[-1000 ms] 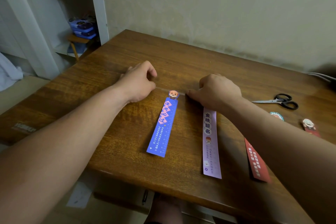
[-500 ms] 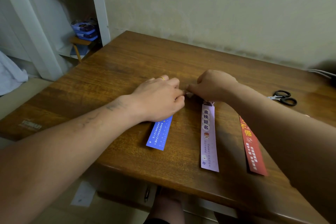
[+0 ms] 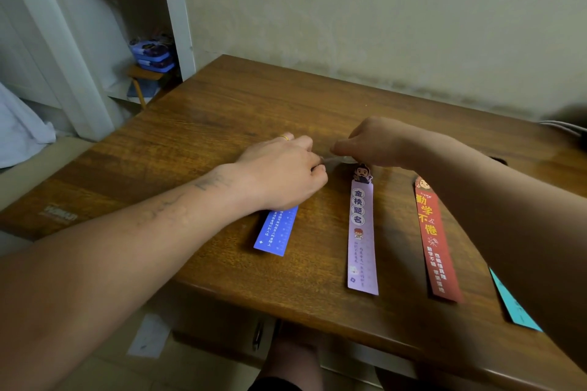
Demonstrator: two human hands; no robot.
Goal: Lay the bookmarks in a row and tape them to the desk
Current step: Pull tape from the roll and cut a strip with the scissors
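Near edge of glossy grained wooden desk (image 3: 238,105): four flat card strips side by side. Teal bookmark (image 3: 511,305), partly hidden by right forearm; red bookmark (image 3: 436,247); lilac bookmark (image 3: 362,238) with cartoon-head top; blue bookmark (image 3: 276,232), upper part under left hand (image 3: 282,174). Beyond: left hand and right hand (image 3: 378,143), fingers curled, each pinch one end of thin clear tape strip (image 3: 336,159), just beyond lilac bookmark's top. Far left: white shelf (image 3: 178,9), stacked blue boxes (image 3: 154,57).

Room in a home. A wooden desk (image 3: 222,111) stands against a stained plaster wall (image 3: 381,25). White shelves (image 3: 171,9) rise at the left, and among them a small stool (image 3: 143,76) carries stacked blue boxes (image 3: 152,55). White cloth (image 3: 22,130) lies at the far left.
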